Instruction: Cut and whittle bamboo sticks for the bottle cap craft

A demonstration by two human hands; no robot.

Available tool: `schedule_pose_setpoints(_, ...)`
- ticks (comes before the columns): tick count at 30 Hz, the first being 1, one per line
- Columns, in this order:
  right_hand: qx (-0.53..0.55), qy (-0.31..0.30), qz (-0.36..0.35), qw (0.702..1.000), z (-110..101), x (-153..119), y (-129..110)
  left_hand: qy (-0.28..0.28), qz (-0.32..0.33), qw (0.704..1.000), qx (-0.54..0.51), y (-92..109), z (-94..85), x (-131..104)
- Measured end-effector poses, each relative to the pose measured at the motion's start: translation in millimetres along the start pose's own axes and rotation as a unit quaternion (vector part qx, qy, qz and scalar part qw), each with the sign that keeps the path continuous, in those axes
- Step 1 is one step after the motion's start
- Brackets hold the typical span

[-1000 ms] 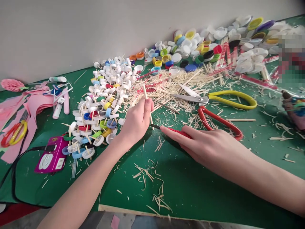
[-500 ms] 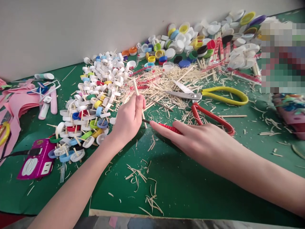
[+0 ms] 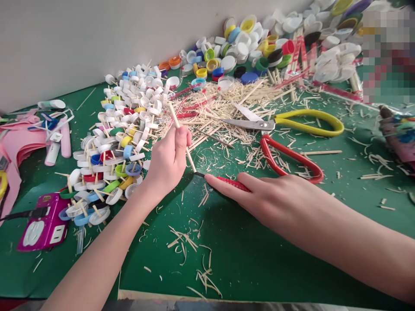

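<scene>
A pale wooden stick (image 3: 174,114) slants through the fist of my left hand (image 3: 168,162), its upper end poking out above the thumb and its lower end reaching toward the table. In my right hand (image 3: 275,194) is a knife (image 3: 231,183) with a red ribbed handle, the index finger stretched along it. Its short dark blade meets the lower tip of the stick. Just beyond my right hand lie opened scissors (image 3: 267,125) with one yellow and one red handle. Wood shavings (image 3: 207,276) are scattered on the green tabletop (image 3: 155,268) beneath my hands.
Left of my hands are many bottle caps with sticks through them (image 3: 126,142). Loose caps (image 3: 241,49) pile along the wall, behind a heap of shavings and sticks (image 3: 223,103). A purple power adapter (image 3: 43,222) and pink sheets (image 3: 26,142) lie at the left.
The knife blade has slid down the stick to its lower tip. The stick leans a little more, and the view has shifted slightly.
</scene>
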State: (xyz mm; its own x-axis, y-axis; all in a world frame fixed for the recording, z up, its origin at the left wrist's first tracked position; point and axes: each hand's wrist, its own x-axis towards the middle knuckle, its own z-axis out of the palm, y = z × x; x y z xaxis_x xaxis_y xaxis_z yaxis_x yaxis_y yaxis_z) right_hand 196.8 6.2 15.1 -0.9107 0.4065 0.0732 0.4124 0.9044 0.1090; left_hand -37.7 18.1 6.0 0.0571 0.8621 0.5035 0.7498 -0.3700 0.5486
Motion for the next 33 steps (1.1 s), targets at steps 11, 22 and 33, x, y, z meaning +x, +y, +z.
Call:
schedule_pose_setpoints(11, 0.038, 0.064, 0.027, 0.997, -1, -2, 4, -0.004, -0.002, 1.0, 0.0, 5, -2.4, 1)
schedule_pose_setpoints(22, 0.072, 0.082, -0.016, 0.994, 1, 0, 7, -0.037, 0.03, 0.999, -0.009, 17, 0.4, 3)
schedule_pose_setpoints(33, 0.056, 0.072, -0.028, 0.995, -4, -7, 9, -0.043, 0.036, 0.998, -0.025, 18, 3.7, 5)
